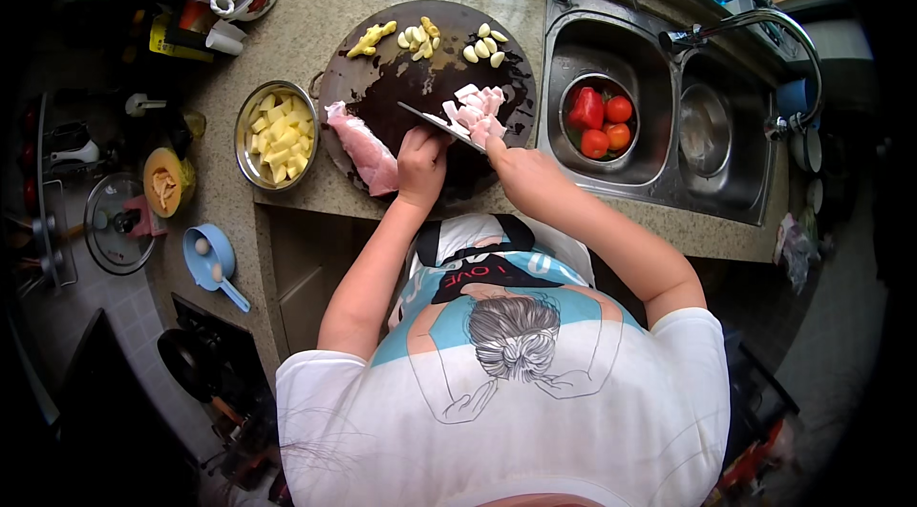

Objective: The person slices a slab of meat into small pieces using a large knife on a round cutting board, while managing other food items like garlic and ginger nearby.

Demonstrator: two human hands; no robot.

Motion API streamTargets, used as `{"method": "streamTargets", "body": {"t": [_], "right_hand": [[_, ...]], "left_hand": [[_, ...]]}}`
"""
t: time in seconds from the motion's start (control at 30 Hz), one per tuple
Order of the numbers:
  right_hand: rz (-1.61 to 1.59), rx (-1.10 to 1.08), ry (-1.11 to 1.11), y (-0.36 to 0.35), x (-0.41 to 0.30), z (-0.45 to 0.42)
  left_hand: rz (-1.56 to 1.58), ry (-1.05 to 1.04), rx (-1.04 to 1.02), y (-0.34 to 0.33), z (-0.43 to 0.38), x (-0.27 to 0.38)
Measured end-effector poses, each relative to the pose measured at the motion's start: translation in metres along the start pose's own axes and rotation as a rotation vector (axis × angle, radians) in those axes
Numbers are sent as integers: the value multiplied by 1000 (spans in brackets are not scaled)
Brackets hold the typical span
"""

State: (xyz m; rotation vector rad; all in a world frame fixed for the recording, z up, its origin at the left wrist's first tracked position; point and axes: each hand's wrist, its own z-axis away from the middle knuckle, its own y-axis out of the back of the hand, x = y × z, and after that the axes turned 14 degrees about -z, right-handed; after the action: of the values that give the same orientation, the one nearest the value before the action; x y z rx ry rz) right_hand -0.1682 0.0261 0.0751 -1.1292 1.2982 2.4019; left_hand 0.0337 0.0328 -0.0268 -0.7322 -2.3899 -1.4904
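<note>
My right hand [523,170] grips the handle end of a kitchen knife [437,124]. Its blade slants across a dark round cutting board [401,88]. Beside the blade, the fingers of my left hand [421,167] are curled down at the board; whatever lies under them is hidden. A heap of cut pale pink meat [476,109] is on the blade's far side. Left of my left hand lies a long piece of raw meat [364,152], possibly pork. Along the board's far side are ginger root [371,39], a mixed cluster of garlic cloves [415,38] and more peeled garlic cloves [486,49].
A metal bowl of pale yellow chunks [283,138], perhaps potato, stands left of the board. The double sink [648,95] on the right holds a bowl with red pepper [587,108] and tomatoes [617,109]. A cut melon [168,181] and blue dipper [218,245] with eggs stand left.
</note>
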Motion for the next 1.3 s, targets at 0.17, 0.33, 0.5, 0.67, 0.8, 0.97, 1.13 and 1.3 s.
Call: {"method": "streamTargets", "body": {"t": [0.17, 0.33, 0.5, 0.67, 0.8, 0.97, 1.13, 1.3], "right_hand": [[-64, 45, 8, -11, -3, -11], [0, -52, -25, -2, 10, 0], [-46, 76, -44, 0, 11, 7], [-29, 13, -30, 11, 0, 19], [-28, 14, -6, 9, 6, 20], [-39, -15, 4, 11, 7, 15], [-58, -10, 33, -6, 8, -12], [-104, 42, 17, -12, -6, -21]], "left_hand": [[-42, 22, -23, -1, 5, -4], [-34, 18, 2, 0, 1, -3], [-5, 27, 3, 1, -1, -1], [18, 50, 14, 3, 1, 1], [8, 37, 44, 0, -1, 0], [19, 38, 43, 0, 0, 0], [7, 47, 53, -1, 1, -2], [-37, 70, 24, 1, 5, -4]]}}
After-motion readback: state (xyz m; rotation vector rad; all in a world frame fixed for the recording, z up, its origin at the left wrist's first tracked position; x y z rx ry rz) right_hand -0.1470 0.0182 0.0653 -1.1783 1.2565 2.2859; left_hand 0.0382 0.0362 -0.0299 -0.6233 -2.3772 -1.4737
